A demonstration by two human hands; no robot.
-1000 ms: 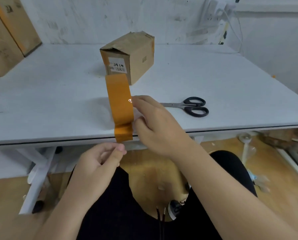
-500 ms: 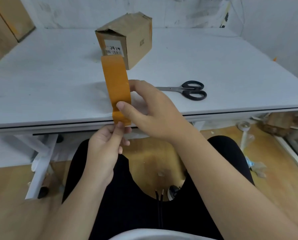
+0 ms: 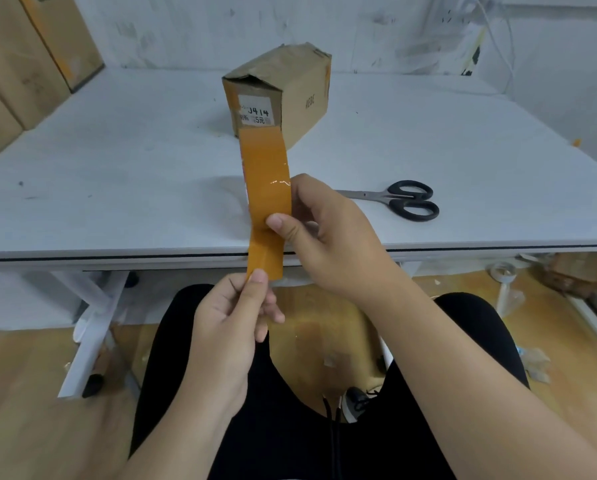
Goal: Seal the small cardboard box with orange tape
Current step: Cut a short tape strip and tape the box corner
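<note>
1 white table takes up most of the room in front of the seated person, and everything else is best placed from it. At its left rear corner lean big cardboard cartons. The small cardboard box stands toward the table's middle rear, its near end flap gaping at the top; what is inside cannot be seen, and a white label is stuck on that end. To the right, near the table's front edge, lie black-handled scissors.

The orange tape hangs in front of the table as a strip, its long axis running from the box's near face back toward the person. The right hand grasps it midway, thumb on the glossy side. The left hand pinches the free end at the table's front edge. The box lies straight ahead of both hands, the right 1 nearer, so I'd guess the strip must travel forward and up over that gaping flap.
</note>
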